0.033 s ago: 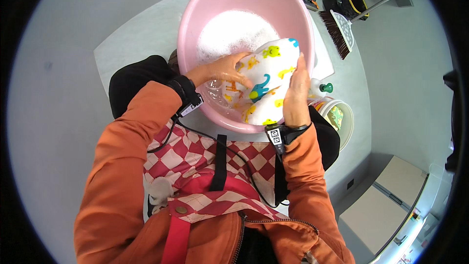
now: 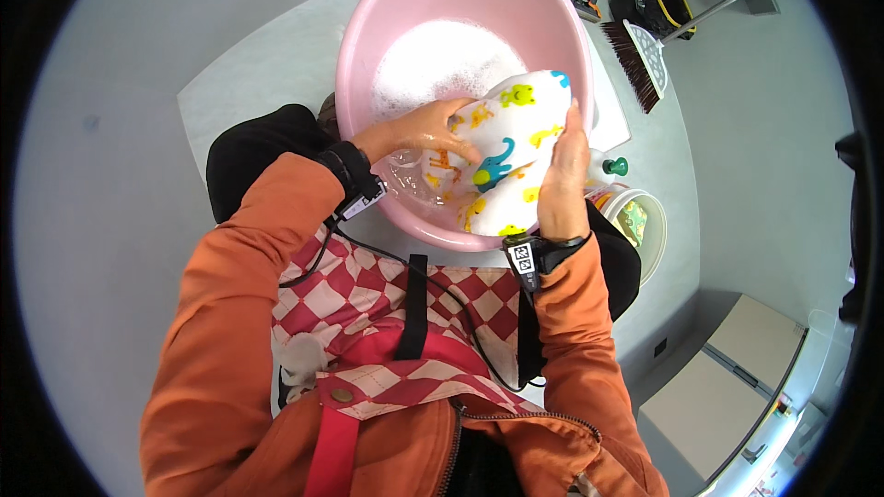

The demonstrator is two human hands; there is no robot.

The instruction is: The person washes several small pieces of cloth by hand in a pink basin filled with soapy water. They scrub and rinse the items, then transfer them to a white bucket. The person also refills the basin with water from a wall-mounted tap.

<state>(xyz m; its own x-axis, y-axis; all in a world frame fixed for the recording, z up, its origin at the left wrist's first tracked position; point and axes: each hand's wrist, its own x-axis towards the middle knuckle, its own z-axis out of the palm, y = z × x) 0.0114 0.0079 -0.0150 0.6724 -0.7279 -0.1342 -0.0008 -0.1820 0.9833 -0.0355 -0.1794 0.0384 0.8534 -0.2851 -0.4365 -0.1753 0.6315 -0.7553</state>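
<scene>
A wet white cloth (image 2: 525, 138) printed with blue, yellow, green and orange animals is bunched up between my two hands, over the near right part of a pink basin (image 2: 346, 55). My left hand (image 2: 425, 127) grips it from the left, thumb and fingers bent over its folds. On the right side, my right hand (image 2: 564, 184) holds the cloth against its palm with the fingers stretched along its edge. Foamy water (image 2: 442, 64) lies in the basin, and the lower left folds of the cloth hang at the water. The cloth hides its own underside.
Right of the basin stand a bottle with a green cap (image 2: 615, 167) and a white bucket (image 2: 656, 239) with a green-yellow item inside. Beyond them are a broom (image 2: 645, 60) and a black bin with a yellow rim (image 2: 652, 2). My knees flank the basin.
The cloth and my right hand have shifted very slightly to the right. My left hand keeps almost the same place and grip.
</scene>
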